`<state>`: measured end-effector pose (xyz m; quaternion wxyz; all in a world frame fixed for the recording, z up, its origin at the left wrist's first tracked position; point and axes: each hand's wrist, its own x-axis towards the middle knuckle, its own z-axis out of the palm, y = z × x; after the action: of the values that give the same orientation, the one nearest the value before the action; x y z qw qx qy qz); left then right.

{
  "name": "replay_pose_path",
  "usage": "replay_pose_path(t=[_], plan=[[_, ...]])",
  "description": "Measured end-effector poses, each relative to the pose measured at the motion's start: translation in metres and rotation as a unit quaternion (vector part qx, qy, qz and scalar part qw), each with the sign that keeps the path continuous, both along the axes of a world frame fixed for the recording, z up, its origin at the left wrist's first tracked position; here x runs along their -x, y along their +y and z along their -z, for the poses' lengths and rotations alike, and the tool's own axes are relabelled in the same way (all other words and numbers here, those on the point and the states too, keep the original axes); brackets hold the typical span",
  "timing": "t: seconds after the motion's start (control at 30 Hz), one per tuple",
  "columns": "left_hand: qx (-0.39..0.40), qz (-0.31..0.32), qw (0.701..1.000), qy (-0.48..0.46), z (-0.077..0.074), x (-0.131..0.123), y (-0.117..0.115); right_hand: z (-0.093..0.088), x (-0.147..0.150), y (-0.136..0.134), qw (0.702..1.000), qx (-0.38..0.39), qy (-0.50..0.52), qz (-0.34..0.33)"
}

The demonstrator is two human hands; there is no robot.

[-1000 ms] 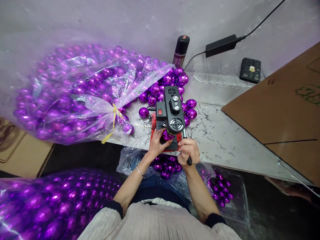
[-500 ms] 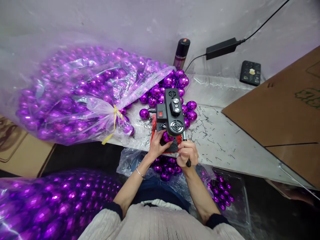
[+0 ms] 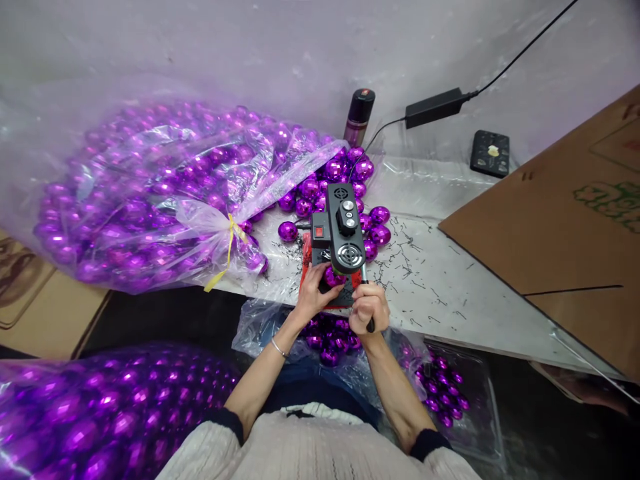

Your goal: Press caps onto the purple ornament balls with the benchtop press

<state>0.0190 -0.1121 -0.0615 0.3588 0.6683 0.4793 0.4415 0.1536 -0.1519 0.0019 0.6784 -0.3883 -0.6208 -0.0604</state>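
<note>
A black hand press [image 3: 345, 230] with a red switch and round grilles stands on the worktable over a red base piece. My left hand [image 3: 311, 295] holds a shiny purple mirror ball [image 3: 333, 276] under the front end of the press, fingers and thumb around it. The top of that ball is hidden by the press. My right hand [image 3: 369, 310] is closed around the black-handled lever [image 3: 371, 326] on the press's right side. Loose purple balls [image 3: 380, 235] lie behind and beside the press, with more in the plastic [image 3: 327, 341] at my lap.
A tied clear bag [image 3: 165, 193] of purple balls fills the left of the table. Black bits litter the worktable [image 3: 420, 287]. A spray can [image 3: 359, 117], power adapter [image 3: 434, 109] and black box [image 3: 491, 153] are behind. A cardboard box [image 3: 560, 220] stands right; another ball bag [image 3: 110, 413] is lower left.
The view has shifted slightly, so the scene sits a little left and lower. Both hands keep their grips, on the ball and on the lever.
</note>
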Motion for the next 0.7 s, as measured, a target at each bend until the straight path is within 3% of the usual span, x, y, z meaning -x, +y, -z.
replay_pose_path(t=[0.17,0.27,0.37,0.43,0.57,0.63,0.7], plan=[[-0.034,0.003,0.999,0.002,0.004,0.001,0.003,-0.048,0.0,-0.007,0.997,0.074,0.015,0.0],[-0.085,-0.009,0.996,0.033,0.006,0.007,-0.005,-0.067,-0.001,-0.008,0.995,0.094,0.021,-0.007],[-0.188,-0.008,0.979,0.075,0.009,0.018,-0.031,-0.068,-0.002,-0.009,0.996,0.089,0.009,-0.014],[-0.251,0.035,0.962,0.1,0.013,0.026,-0.058,-0.061,-0.003,-0.01,0.996,0.087,0.006,-0.015],[-0.27,0.121,0.941,0.161,0.025,0.035,-0.101,-0.047,-0.004,-0.012,0.996,0.085,0.012,-0.014],[-0.285,0.109,0.94,0.155,0.024,0.037,-0.101,-0.044,-0.004,-0.011,0.996,0.082,0.014,-0.019],[-0.296,0.055,0.945,0.129,0.014,0.042,-0.079,-0.044,-0.004,-0.011,0.997,0.077,0.014,-0.023]])
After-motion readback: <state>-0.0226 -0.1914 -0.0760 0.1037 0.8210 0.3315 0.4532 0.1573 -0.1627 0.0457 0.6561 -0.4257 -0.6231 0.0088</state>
